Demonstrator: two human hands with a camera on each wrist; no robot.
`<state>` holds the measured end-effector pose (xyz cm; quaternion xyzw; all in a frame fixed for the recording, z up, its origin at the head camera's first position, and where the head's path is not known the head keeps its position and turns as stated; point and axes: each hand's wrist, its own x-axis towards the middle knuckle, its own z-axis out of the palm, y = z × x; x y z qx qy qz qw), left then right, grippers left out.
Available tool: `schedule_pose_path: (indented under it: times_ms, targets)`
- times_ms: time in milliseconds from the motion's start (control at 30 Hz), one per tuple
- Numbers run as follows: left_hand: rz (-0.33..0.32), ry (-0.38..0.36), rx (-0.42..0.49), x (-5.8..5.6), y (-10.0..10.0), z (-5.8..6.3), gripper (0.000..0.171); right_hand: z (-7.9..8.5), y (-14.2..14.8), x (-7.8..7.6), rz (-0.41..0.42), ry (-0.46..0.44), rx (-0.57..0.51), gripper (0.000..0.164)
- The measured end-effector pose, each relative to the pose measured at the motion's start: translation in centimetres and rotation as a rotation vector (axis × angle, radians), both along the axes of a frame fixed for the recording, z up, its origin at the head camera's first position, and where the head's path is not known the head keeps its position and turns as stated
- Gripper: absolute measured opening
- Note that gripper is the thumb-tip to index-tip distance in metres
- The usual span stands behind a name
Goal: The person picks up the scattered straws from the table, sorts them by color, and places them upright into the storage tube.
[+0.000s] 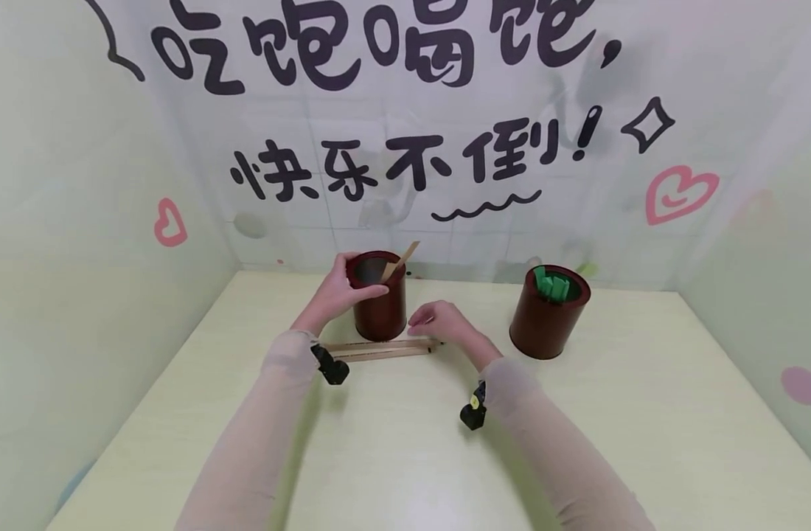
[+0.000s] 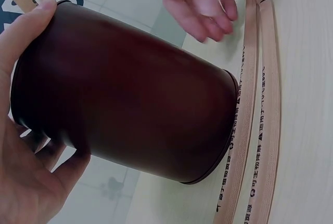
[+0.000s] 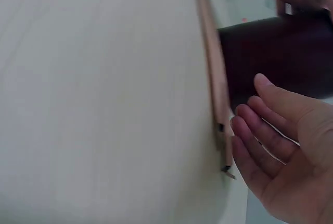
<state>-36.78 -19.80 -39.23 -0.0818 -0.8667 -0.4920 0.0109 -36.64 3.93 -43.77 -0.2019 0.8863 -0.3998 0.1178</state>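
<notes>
A dark red cylindrical canister (image 1: 381, 313) stands at the back of the table. My left hand (image 1: 335, 296) grips it near the rim, thumb across the front and fingers round the far side. Brown paper strips (image 1: 407, 254) poke up out of its mouth. Two long straws in printed brown paper wrappers (image 2: 266, 109) lie side by side along the canister's base. To the right of that base, close above the straw ends, is my right hand (image 1: 448, 324), its fingers loosely bent and nothing between them, as the right wrist view (image 3: 283, 146) shows.
A second dark red canister (image 1: 545, 328) stands to the right, with several green packets (image 1: 553, 286) inside. Behind both rises a translucent sheet (image 1: 445, 251) with black lettering, and similar side panels flank the pale table (image 1: 405, 442).
</notes>
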Motion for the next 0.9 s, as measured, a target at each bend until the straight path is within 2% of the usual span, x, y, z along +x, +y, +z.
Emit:
schedule_pose_path:
  times_ms: [167, 500, 667, 900]
  targets:
    - [-0.001, -0.018, -0.014, 0.1, 0.4, 0.0, 0.091, -0.4, -0.3, 0.5, 0.114, 0.041, 0.180, 0.008]
    - [-0.007, -0.023, -0.002, -0.2, 1.2, 0.4, 0.090, 0.7, 0.3, 0.9, 0.122, 0.036, 0.317, 0.004]
    - [0.007, -0.020, -0.017, 0.1, 0.7, 0.4, 0.091, 0.8, 0.9, 0.9, 0.156, -0.009, 0.293, 0.006]
    - [-0.002, -0.020, -0.017, 0.4, 0.2, 0.5, 0.091, 0.9, 3.6, 0.9, 0.174, -0.005, 0.146, 0.007]
